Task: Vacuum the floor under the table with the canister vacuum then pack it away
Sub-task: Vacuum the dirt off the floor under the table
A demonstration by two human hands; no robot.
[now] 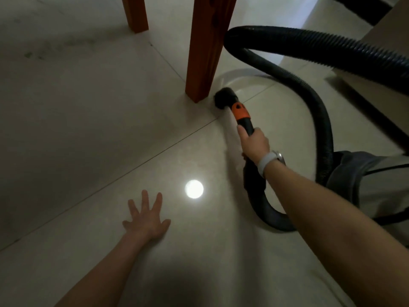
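Observation:
My right hand (254, 141) grips the black vacuum wand just behind its orange collar (240, 110). The round black brush nozzle (225, 97) sits on the pale tiled floor (93, 120), right beside the foot of a brown wooden table leg (205, 47). The black ribbed hose (318, 120) loops from the wand under my forearm, round to the right and back up toward the top right. The canister itself is out of view. My left hand (147, 218) rests flat on the floor with its fingers spread.
A second wooden leg (135, 12) stands farther back at the upper left. A bright round light reflection (194, 189) shines on the tile. My knee in grey shorts (363, 173) is at the right. A beige furniture base (380, 36) lies at the upper right.

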